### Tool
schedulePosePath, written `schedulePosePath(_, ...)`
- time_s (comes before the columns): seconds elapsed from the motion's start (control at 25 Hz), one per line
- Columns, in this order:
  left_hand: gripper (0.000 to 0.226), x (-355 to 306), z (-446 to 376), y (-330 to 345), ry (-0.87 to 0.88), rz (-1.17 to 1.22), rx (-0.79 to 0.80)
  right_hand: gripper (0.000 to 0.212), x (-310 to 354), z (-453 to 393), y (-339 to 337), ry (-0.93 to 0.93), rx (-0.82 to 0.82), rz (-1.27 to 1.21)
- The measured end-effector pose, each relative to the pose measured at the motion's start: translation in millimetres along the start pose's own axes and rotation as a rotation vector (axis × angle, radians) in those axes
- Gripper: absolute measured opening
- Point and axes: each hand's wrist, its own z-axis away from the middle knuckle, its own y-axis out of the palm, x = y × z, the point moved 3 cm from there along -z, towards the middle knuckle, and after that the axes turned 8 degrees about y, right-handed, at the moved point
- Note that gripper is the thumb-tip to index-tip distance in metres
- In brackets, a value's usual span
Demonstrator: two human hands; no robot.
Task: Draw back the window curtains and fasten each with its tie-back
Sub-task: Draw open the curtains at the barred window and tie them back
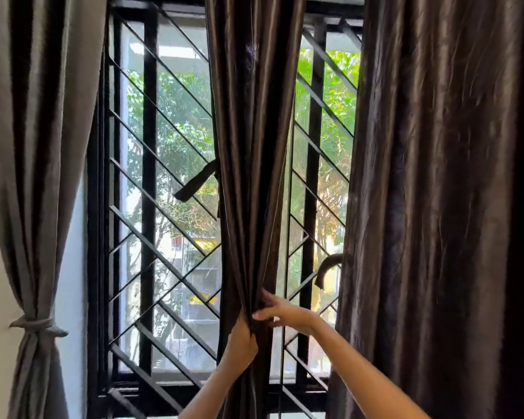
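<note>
In the head view, a dark brown middle curtain (248, 146) is seen hanging down the centre of the frame, gathered into a narrow bunch in front of a black window grille (152, 207). The bunch is gripped low in the frame by the left hand (239, 343), whose fingers are curled round the folds. Just to the right and slightly higher, the right hand (280, 313) is held against the same bunch, its fingers extended and touching the fabric at the right edge; whether a fold is pinched cannot be told. A loose dark tie-back strap (195, 184) is seen sticking out from the curtain's left edge at mid-height. A second strap end (327, 269) curls out beside the right curtain (436, 207), which fills the right side, unfastened. At the left edge, a grey curtain (37, 146) is fastened by a knotted tie-back (38, 325).
</note>
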Motion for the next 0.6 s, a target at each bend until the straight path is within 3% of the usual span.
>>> schedulePosePath(0.2, 0.067, 31, -9, 6, -0.099, -0.115, 0.063, 0.124, 100, 10, -23, -0.317, -0.520, -0.157)
schedulePosePath(0.36, 0.065, 23, -13, 9, -0.143, -0.124, 0.204, 0.131, 168, 7, -7, -0.295, -0.855, -0.028)
schedulePosePath(0.48, 0.074, 14, -9, 0, -0.159, -0.214, 0.266, 0.103, 180, -3, 9, -0.156, -1.103, 0.047)
schedulePosePath(0.56, 0.084, 8, -7, -8, -0.081, -0.131, 0.466, 0.070, 179, -8, 6, -0.119, -1.177, 0.046)
schedulePosePath(0.6, 0.092, 5, -12, -19, -0.116, -0.131, 0.648, 0.046, 177, -8, 1, -0.140, -1.187, 0.048)
